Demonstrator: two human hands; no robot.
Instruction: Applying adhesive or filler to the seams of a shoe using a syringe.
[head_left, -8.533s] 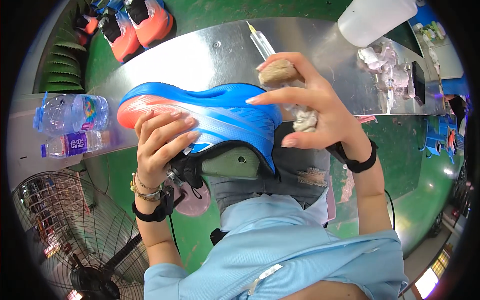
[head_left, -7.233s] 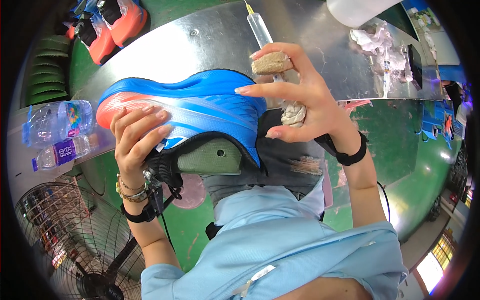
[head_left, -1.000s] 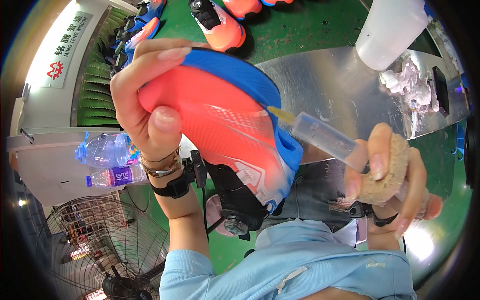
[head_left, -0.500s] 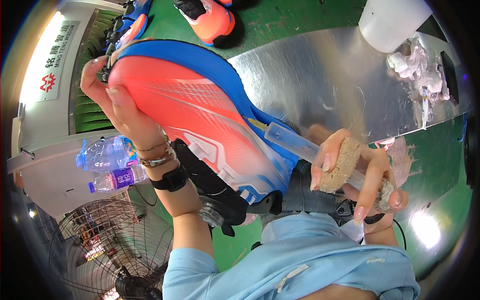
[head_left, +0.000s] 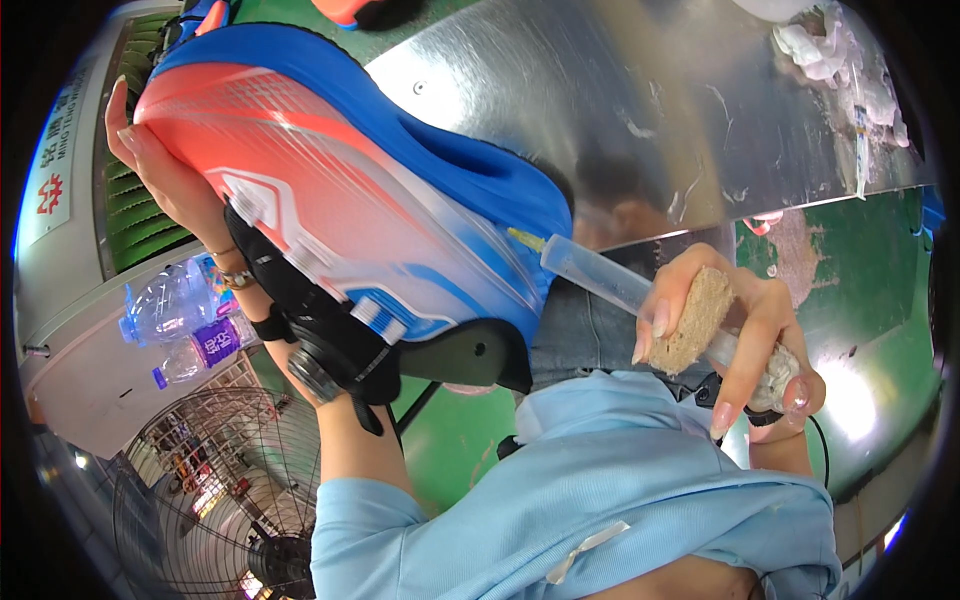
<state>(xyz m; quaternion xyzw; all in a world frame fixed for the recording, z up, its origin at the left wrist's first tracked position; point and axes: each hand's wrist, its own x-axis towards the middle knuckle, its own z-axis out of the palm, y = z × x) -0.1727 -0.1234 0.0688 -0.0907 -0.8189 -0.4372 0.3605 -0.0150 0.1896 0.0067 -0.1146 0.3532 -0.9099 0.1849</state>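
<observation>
Right hand [head_left: 730, 340]: fingers curled, closed around a syringe [head_left: 595, 272]; not clenched to a fist, some fingers standing apart.
Tan block [head_left: 693, 320]: rough, sponge-like, gripped among the same fingers; the barrel passes behind it and shows again beyond.
White wad [head_left: 778, 382]: crumpled, at the rear of the barrel, against the right hand.
Yellow tip [head_left: 526, 240]: at the syringe's front, over the shoe's heel end by the line where sole meets upper; contact or slight gap, cannot tell.
Left hand [head_left: 165, 180]: grasping the shoe [head_left: 320, 180] at the toe; a thumb or finger shows at the edge, the rest partly hidden behind.
Shoe: held up in front of the body, on its side, toe to upper left, heel to lower right; orange-red fading through white to blue.
Sole [head_left: 400, 140]: blue, turned toward the table.
Dial knob [head_left: 315, 373]: clear and ridged, on a black part by the shoe's lacing side.
Dark form [head_left: 475, 352]: fills the shoe opening; one round hole.
Metal table [head_left: 690, 130]: beyond the shoe, shiny, scuffed.
Crumpled white material [head_left: 815, 55]: on its far right.
Bottles [head_left: 170, 305]: two, lying at left.
Fan [head_left: 220, 480]: wire-caged, lower left.
</observation>
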